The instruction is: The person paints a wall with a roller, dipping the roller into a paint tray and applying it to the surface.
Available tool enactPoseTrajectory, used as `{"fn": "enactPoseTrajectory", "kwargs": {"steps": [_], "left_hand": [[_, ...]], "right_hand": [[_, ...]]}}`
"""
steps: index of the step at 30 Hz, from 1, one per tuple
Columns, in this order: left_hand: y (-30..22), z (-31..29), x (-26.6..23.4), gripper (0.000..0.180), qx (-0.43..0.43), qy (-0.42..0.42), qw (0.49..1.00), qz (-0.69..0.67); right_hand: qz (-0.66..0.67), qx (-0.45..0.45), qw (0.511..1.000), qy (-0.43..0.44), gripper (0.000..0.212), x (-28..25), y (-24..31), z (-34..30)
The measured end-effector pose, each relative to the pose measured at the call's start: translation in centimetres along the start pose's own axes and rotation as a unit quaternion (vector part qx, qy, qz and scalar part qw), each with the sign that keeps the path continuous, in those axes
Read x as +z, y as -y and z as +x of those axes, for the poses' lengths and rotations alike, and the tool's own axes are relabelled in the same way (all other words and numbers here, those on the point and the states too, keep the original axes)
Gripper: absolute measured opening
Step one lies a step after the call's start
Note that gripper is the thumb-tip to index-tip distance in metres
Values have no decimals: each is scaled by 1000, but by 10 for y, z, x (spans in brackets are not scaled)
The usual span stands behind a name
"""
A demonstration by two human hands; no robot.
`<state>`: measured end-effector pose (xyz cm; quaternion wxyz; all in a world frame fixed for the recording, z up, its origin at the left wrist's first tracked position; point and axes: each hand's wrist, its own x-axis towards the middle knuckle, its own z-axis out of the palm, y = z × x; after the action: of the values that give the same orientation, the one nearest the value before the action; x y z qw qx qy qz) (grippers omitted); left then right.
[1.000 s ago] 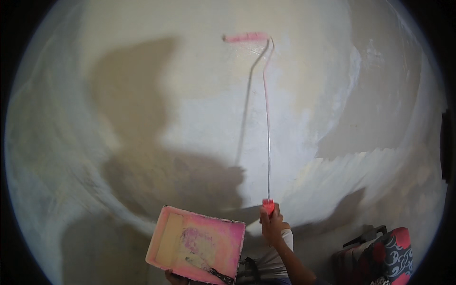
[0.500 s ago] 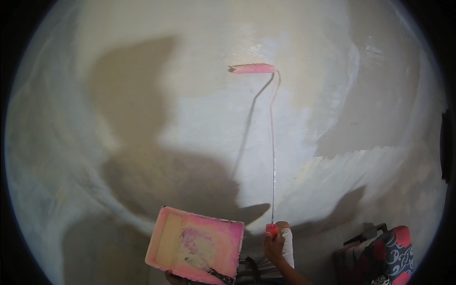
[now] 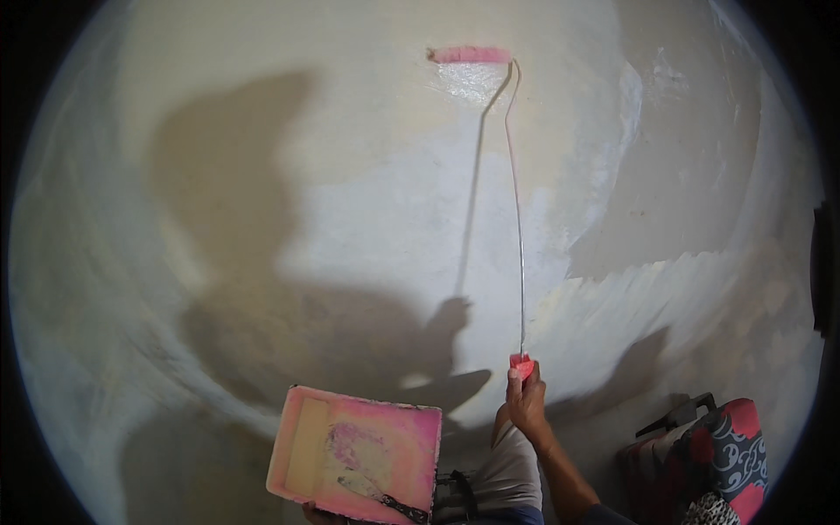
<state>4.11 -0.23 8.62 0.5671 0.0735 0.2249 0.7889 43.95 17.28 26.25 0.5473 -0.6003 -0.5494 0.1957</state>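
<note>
My right hand point(image 3: 528, 404) is closed around the red handle of a long-framed paint roller point(image 3: 521, 254). The pink roller sleeve point(image 3: 472, 55) lies against the upper part of the wall point(image 3: 394, 219), with a wet, shiny patch just below it. Low on the left, my left hand point(image 3: 317, 514) grips the near edge of a pink paint tray point(image 3: 278, 468); only part of its fingers shows. Inside the tray are pale paint and magenta smears. A paint-stained tool with a dark handle point(image 3: 402, 507), perhaps a scraper, rests in it.
At the lower right stands a seat or case with a red, black and grey floral cover point(image 3: 735, 455) and a black frame. A darker unpainted-looking patch point(image 3: 674, 192) covers the wall's right side. My shadow falls on the left of the wall.
My right hand has moved upward, pushing the roller higher on the wall and leaving a wet streak beneath it. The tray stays in my left hand, nearly still.
</note>
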Motion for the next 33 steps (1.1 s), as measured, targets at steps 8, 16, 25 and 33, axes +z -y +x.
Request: {"fn": "enactPoseTrajectory", "kwargs": {"steps": [8,16,25,33], "left_hand": [[-12,10,-53,68,-30,-163,986,14],[2,8,-22,63,-12,3,1000,-22],[-6,7,-35,57,-24,14,1000,-10],[-9,17,-76,55,28,90,995,-31]], "right_hand": [[-29,39,999,-12,38,0,4,-11],[6,15,1000,-4,40,-3,15,26],[-83,101,991,37,41,12,-40,-89],[-24,45,998,39,41,4,-42,-77]]}}
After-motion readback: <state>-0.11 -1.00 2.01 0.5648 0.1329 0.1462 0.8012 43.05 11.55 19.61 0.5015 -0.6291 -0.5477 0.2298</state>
